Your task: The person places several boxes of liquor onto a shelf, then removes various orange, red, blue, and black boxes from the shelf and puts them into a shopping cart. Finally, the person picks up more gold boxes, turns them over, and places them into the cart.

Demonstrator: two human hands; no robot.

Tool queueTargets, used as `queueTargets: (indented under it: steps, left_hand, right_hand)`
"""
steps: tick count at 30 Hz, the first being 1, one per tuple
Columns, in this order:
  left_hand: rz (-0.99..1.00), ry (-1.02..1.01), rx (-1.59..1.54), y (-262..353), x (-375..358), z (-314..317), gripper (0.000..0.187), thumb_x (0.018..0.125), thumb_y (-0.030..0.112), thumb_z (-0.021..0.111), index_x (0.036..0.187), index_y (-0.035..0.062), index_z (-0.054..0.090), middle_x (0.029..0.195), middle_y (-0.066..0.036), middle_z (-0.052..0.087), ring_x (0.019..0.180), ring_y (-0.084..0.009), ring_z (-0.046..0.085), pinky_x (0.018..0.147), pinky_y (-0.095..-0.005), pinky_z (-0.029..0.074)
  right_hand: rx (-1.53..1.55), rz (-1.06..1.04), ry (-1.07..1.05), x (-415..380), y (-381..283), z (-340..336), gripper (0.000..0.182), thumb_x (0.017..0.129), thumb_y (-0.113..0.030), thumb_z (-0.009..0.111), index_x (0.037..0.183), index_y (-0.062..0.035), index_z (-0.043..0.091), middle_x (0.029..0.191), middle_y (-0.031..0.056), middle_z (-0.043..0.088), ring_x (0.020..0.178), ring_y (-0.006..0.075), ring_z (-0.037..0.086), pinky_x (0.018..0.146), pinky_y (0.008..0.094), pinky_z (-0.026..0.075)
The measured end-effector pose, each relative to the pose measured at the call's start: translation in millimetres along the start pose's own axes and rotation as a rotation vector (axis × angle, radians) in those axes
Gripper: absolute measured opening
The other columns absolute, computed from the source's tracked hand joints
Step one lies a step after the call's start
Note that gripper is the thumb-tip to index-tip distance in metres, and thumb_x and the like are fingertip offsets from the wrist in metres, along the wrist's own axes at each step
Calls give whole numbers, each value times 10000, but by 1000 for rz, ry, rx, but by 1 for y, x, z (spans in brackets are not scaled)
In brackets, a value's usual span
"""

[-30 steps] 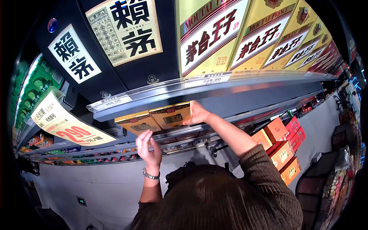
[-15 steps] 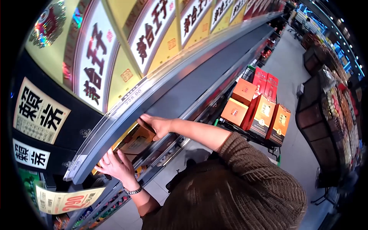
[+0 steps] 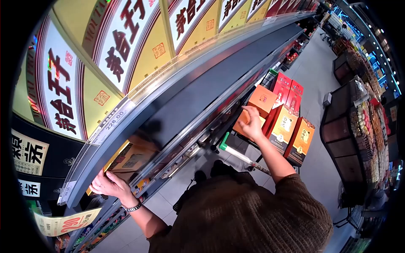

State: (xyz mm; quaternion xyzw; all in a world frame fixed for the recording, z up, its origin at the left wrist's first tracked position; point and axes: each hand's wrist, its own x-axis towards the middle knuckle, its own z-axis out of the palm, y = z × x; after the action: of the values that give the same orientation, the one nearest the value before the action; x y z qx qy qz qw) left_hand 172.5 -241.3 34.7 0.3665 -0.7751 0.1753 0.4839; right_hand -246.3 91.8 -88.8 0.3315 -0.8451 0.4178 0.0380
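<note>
My left hand (image 3: pixel 110 185), with a watch at its wrist, grips the near end of a brown and yellow box (image 3: pixel 134 157) on the shelf under the yellow liquor cartons. Its thumb lies along the top edge and its fingers curl over the end. Away to the right, my right hand (image 3: pixel 252 124) is open, fingers apart and slightly bent, above an orange gift box (image 3: pixel 239 123) in the shopping cart. A second orange box (image 3: pixel 262 99) sits just beyond that hand. Taller orange and black boxes (image 3: pixel 282 130) stand beside it.
Yellow cartons (image 3: pixel 126 42) line the upper shelf, which has a price strip (image 3: pixel 110 125). The dark shelf board (image 3: pixel 198 90) runs away along the aisle. The cart's handle (image 3: pixel 240 155) is near my body. Red boxes (image 3: pixel 290 86) fill its far end. A goods display (image 3: pixel 354 126) stands across the aisle.
My right hand has left the box on the shelf and moved right, over the orange boxes in the cart. My left hand stays at the shelf box. The view has shifted slightly.
</note>
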Motion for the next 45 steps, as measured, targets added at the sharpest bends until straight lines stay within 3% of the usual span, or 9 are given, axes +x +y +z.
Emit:
queueTargets:
  steps: [5, 9, 12, 26, 34, 37, 39, 41, 45]
  left_hand:
    - [-19, 98, 36, -3, 0, 11, 291, 1007, 282, 485, 1000, 51, 663, 1023, -72, 650, 1048, -271, 519, 1089, -490, 252]
    - [-41, 128, 35, -7, -3, 15, 320, 1017, 258, 463, 1084, 55, 700, 1047, -67, 660, 1047, -256, 545, 1089, -456, 265]
    - [-52, 152, 20, -8, -2, 16, 315, 1013, 248, 464, 1069, 47, 700, 1049, -79, 659, 1043, -261, 544, 1062, -442, 287]
    - [-103, 137, 5, -15, -6, 15, 272, 1003, 212, 484, 1038, 45, 696, 1032, -99, 657, 1015, -283, 541, 986, -439, 338]
    - [189, 238, -3, 44, -19, -10, 300, 947, 94, 523, 1239, 77, 595, 1390, -155, 473, 1390, -338, 395, 1208, -579, 77]
    - [252, -49, -520, 80, -54, -11, 304, 842, -46, 480, 1087, 52, 631, 1263, -132, 557, 1221, -333, 542, 1184, -540, 257]
    - [118, -419, -922, 121, -45, -9, 288, 715, -86, 514, 921, 34, 676, 1021, -142, 685, 944, -322, 665, 930, -465, 517]
    - [-71, -762, -1134, 155, -44, 6, 241, 822, -9, 592, 1042, 20, 686, 1099, -149, 680, 1003, -317, 647, 922, -357, 497]
    - [-438, -1571, -1836, 196, -65, 49, 543, 1017, 282, 553, 1472, 35, 388, 1412, -97, 503, 1272, -226, 504, 1089, -386, 391]
  right_hand:
    - [-311, 181, 56, 41, 76, -56, 787, 656, -163, 839, 1355, -34, 503, 1399, 200, 454, 1291, 394, 463, 1079, 434, 411]
    - [-638, 231, -240, 68, 124, -76, 1229, 523, -352, 910, 1544, -116, 268, 1590, 271, 154, 1476, 455, 156, 1191, 512, 229]
    - [-770, 290, -435, 83, 125, -89, 1396, 469, -450, 921, 1585, -180, 127, 1619, 232, 120, 1499, 419, 130, 1185, 579, 184]
    - [-696, 170, -205, 92, 120, -96, 1233, 410, -352, 867, 1520, -243, 341, 1238, 185, 473, 1247, 412, 446, 1139, 583, 254]
    - [-667, -51, -79, 87, -20, -177, 1057, 494, -221, 831, 1473, -167, 435, 1314, 225, 477, 1239, 416, 455, 1043, 493, 404]
    - [-655, -215, -161, 80, -116, -208, 1055, 483, -229, 833, 1458, -135, 442, 1297, 210, 483, 1207, 397, 477, 1023, 491, 411]
    - [-625, -294, -218, 73, -169, -227, 1012, 467, -187, 810, 1420, -115, 479, 1302, 220, 485, 1215, 418, 480, 1029, 497, 417]
    - [-499, -346, -259, 67, -208, -243, 1016, 441, -186, 819, 1401, -86, 503, 1287, 221, 498, 1196, 410, 503, 1023, 470, 433]
    - [5, -385, -491, 76, -236, -265, 1097, 391, -205, 820, 1414, 5, 486, 1241, 170, 541, 1139, 307, 559, 1018, 381, 425]
